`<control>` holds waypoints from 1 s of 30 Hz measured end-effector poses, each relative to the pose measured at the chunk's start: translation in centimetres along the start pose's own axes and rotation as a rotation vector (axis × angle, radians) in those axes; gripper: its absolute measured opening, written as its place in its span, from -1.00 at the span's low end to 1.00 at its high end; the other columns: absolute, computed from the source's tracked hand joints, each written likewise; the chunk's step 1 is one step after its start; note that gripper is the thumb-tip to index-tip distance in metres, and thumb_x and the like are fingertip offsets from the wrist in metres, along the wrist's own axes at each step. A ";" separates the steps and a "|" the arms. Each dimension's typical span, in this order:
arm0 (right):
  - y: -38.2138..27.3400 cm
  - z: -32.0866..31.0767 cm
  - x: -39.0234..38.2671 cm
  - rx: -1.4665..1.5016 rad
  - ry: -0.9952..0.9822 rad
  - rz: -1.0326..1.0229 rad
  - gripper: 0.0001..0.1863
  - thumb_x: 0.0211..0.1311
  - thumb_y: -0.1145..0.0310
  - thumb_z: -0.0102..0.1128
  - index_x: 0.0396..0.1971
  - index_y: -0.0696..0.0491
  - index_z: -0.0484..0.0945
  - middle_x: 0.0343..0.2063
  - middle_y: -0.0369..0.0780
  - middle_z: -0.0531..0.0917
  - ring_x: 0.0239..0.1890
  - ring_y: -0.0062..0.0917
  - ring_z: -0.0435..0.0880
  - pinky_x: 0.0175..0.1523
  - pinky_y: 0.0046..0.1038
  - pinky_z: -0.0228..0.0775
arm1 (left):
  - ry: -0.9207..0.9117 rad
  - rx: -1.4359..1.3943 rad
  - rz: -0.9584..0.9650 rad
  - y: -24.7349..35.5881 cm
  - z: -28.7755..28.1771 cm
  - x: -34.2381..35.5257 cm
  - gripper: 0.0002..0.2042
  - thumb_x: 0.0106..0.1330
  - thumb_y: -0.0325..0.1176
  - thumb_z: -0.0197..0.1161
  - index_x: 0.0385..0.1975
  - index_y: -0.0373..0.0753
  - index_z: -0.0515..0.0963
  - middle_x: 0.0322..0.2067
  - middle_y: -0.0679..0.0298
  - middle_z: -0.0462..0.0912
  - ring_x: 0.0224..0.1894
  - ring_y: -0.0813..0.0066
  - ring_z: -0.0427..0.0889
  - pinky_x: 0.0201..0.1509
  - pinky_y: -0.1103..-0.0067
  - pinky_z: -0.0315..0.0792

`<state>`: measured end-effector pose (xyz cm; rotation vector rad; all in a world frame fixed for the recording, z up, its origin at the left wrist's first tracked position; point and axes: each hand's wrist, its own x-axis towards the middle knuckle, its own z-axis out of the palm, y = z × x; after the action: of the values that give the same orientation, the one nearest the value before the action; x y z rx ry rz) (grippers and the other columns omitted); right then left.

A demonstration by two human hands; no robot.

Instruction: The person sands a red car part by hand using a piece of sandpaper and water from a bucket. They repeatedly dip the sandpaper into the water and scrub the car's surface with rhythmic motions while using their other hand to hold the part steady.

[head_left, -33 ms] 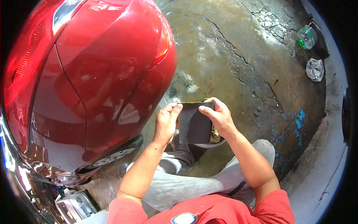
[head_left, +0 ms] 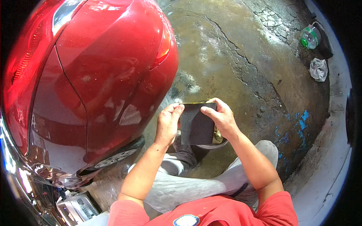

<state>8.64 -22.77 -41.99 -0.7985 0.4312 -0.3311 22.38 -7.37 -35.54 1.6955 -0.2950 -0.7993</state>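
My left hand (head_left: 167,124) grips the upper-left corner of a dark grey rectangular sheet (head_left: 197,130), thumb on its face. On the opposite upper corner, my right hand (head_left: 222,119) pinches the same sheet, holding it upright with a thin yellowish edge along its top. Beneath and behind the sheet is a round container (head_left: 209,147), mostly hidden, with something yellowish (head_left: 218,137) showing inside. My grey-trousered legs frame the container.
A red car's rear end (head_left: 109,67) fills the left, its wheel (head_left: 117,157) low down. The floor (head_left: 233,67) is cracked, wet concrete. At the right, a plastic bottle (head_left: 312,39) and crumpled pale bag (head_left: 318,71) lie beside a low white ledge (head_left: 335,109). A metallic object (head_left: 75,207) sits lower left.
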 end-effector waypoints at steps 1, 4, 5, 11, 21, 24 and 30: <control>-0.2 0.2 -0.1 0.003 0.002 0.000 -0.77 0.44 0.39 0.45 -0.06 0.10 0.59 -0.24 -0.35 0.74 -0.22 -0.73 0.68 -0.05 -0.57 0.56 | 0.008 0.016 0.004 0.0 -0.1 0.0 -0.81 0.62 -0.26 0.29 -0.07 -0.25 0.72 -0.45 0.61 0.53 -0.43 0.83 0.36 -0.37 0.71 0.26; -0.3 0.4 -0.1 -0.034 -0.002 -0.009 -0.77 0.51 0.29 0.38 -0.02 0.09 0.63 -0.24 -0.39 0.73 -0.21 -0.75 0.66 -0.07 -0.59 0.54 | 0.068 0.106 0.204 -0.4 -0.1 0.5 -0.82 0.62 -0.30 0.29 -0.07 -0.29 0.71 -0.34 0.55 0.61 -0.29 0.78 0.45 -0.16 0.69 0.38; 0.0 -0.2 0.1 -0.054 0.020 0.029 -0.75 0.55 0.22 0.33 0.00 0.07 0.66 -0.25 -0.42 0.71 -0.22 -0.76 0.64 -0.09 -0.61 0.51 | 0.048 0.075 0.179 -0.2 -0.6 0.5 -0.83 0.62 -0.34 0.29 -0.07 -0.32 0.71 -0.26 0.49 0.65 -0.17 0.73 0.50 0.01 0.66 0.41; -1.4 -0.3 0.5 -0.303 0.018 0.062 -0.62 0.63 0.04 0.21 0.04 0.05 0.74 -0.19 -0.46 0.70 -0.16 -0.77 0.58 -0.13 -0.57 0.50 | 0.075 0.184 0.224 0.7 -1.0 0.6 -0.85 0.59 -0.36 0.32 -0.08 -0.32 0.70 -0.26 0.45 0.68 -0.18 0.69 0.52 0.00 0.64 0.44; -0.6 0.4 0.4 -0.213 -0.249 0.091 -0.62 0.63 0.08 0.20 -0.14 0.16 0.58 -0.28 -0.38 0.61 -0.22 -0.68 0.56 -0.14 -0.45 0.54 | 0.164 0.188 0.303 1.0 -3.5 1.1 -0.86 0.62 -0.36 0.27 -0.04 -0.28 0.67 -0.17 0.42 0.68 -0.07 0.68 0.55 0.15 0.62 0.43; -0.2 0.6 0.4 -0.331 -0.231 0.017 -0.60 0.63 0.10 0.21 -0.16 0.22 0.55 -0.33 -0.35 0.58 -0.26 -0.69 0.53 -0.23 -0.42 0.51 | 0.178 0.206 0.346 1.8 -2.3 0.5 -0.84 0.63 -0.34 0.27 -0.03 -0.29 0.67 -0.16 0.40 0.68 -0.07 0.66 0.56 0.15 0.61 0.43; 0.7 1.9 -0.4 -0.179 -0.349 0.003 -0.70 0.62 0.23 0.20 -0.17 0.21 0.57 -0.37 -0.35 0.59 -0.32 -0.64 0.45 -0.26 -0.39 0.39 | 0.335 0.172 0.341 1.6 -5.2 1.7 -0.84 0.65 -0.31 0.24 -0.03 -0.27 0.63 -0.17 0.43 0.62 -0.08 0.67 0.52 0.10 0.62 0.43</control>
<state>9.31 -21.04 -41.24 -1.0090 0.1352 -0.1457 27.38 -4.87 -34.16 1.8410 -0.4145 -0.2380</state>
